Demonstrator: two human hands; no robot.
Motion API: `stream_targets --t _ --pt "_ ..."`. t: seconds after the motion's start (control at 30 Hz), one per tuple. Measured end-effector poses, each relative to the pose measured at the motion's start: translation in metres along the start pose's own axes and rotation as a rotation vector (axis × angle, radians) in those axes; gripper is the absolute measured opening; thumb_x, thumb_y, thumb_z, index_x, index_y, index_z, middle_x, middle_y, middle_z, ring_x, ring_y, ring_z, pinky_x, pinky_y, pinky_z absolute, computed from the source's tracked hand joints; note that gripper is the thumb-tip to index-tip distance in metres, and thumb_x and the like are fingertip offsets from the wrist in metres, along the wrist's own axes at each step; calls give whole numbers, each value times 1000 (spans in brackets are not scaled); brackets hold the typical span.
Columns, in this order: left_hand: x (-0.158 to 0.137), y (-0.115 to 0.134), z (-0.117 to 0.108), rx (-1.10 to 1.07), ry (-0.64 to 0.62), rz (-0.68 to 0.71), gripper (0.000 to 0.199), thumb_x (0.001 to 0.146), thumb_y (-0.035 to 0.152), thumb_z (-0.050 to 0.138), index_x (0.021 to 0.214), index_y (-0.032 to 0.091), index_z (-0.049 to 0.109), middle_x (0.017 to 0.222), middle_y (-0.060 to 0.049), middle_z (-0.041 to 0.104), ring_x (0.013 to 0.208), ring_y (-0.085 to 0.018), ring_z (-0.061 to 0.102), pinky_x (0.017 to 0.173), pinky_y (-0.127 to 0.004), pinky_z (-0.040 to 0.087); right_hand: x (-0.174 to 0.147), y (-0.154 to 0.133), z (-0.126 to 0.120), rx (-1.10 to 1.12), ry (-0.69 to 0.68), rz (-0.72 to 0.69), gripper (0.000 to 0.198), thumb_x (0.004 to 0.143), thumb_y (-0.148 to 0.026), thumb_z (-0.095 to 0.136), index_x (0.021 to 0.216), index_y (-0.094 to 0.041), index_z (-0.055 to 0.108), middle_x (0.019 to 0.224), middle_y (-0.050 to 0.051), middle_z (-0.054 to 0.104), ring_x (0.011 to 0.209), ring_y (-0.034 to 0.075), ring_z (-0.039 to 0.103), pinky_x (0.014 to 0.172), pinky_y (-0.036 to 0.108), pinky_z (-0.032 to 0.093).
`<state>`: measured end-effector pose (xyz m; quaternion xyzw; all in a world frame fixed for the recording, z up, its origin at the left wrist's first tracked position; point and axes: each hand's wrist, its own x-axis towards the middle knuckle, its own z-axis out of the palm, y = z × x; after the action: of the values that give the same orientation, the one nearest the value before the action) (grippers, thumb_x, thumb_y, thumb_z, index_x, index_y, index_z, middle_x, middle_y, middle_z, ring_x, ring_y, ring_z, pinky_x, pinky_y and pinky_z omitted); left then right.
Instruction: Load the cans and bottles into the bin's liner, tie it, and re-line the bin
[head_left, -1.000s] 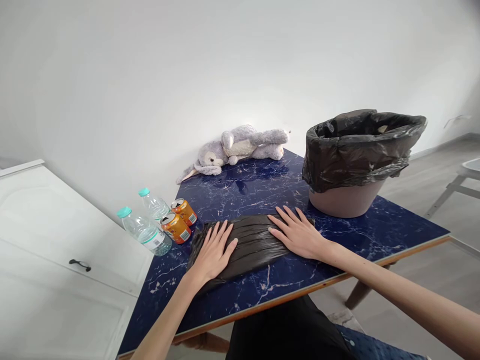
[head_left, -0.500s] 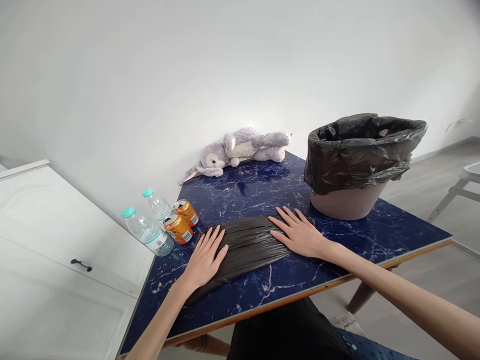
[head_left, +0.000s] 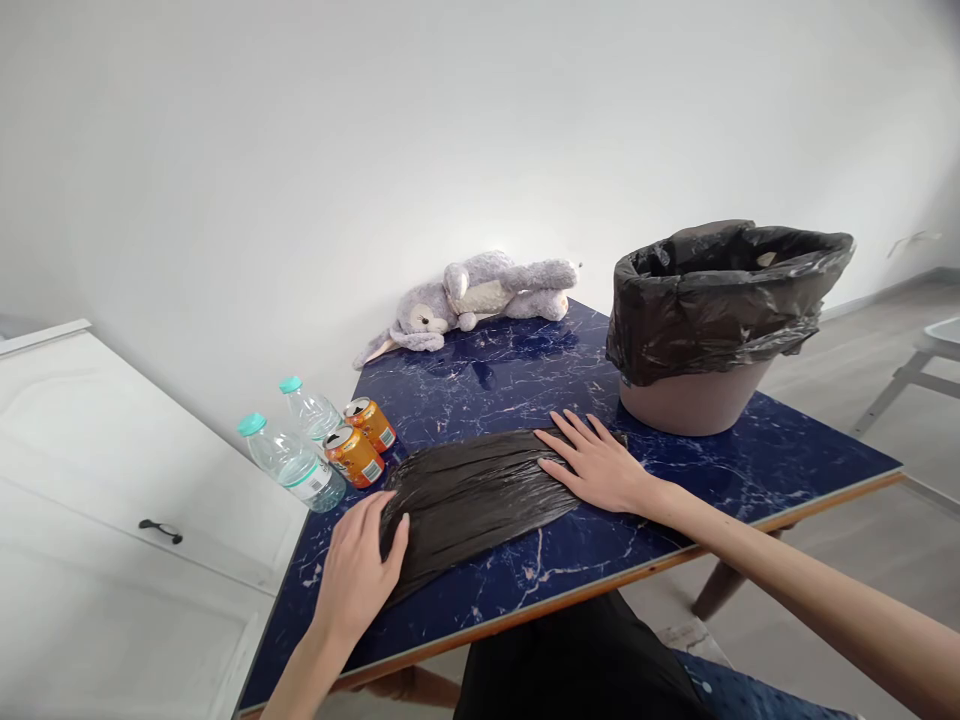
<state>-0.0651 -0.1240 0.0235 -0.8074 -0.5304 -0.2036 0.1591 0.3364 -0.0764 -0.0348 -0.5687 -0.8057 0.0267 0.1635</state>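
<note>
A black plastic garbage bag (head_left: 469, 500) lies spread in a flat strip on the blue marbled table (head_left: 517, 375). On its right end rests my right hand (head_left: 600, 468), palm down with the fingers spread. My left hand (head_left: 356, 565) is at the bag's left edge, fingers slightly bent and thumb apart. Whether its fingertips press on the bag or only hover by it, I cannot tell. Just beyond that hand stand two orange drink cans (head_left: 354, 457) and two clear plastic bottles (head_left: 296, 465) with turquoise caps.
A pinkish bin (head_left: 686, 405) lined with a black bag (head_left: 712, 320) stands at the table's right. Against the wall at the back lies a grey plush rabbit (head_left: 476, 295). A white cabinet (head_left: 135, 590) flanks the left side, and a light-framed chair (head_left: 919, 365) is at far right.
My left hand has slid left and toward me, off the bag's top to its left edge, its fingers more bent. The right hand stays in place.
</note>
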Motion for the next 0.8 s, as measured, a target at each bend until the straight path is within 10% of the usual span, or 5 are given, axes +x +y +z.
stream_targets --t 0.27,0.57,0.8 --pt "-35 15 -23 281 15 -188 67 101 78 35 103 17 61 102 -17 67 92 -38 68 81 -50 53 -4 -6 1 24 31 23 77 109 -72 22 169 -28 40 178 11 27 166 37 19 133 62 18" --pt "-25 22 -30 -285 -114 -357 37 98 61 53 84 27 60 119 -9 75 113 -31 73 97 -42 53 -6 -10 -3 56 20 46 76 109 -72 25 169 -28 41 179 10 26 166 39 18 133 64 18" --pt "-15 29 -57 -554 -142 -596 46 90 72 62 86 26 61 103 -5 79 104 -28 77 77 -29 57 -18 -53 -18 158 154 -151 68 114 -54 31 170 -17 36 180 10 19 168 34 8 136 59 16"
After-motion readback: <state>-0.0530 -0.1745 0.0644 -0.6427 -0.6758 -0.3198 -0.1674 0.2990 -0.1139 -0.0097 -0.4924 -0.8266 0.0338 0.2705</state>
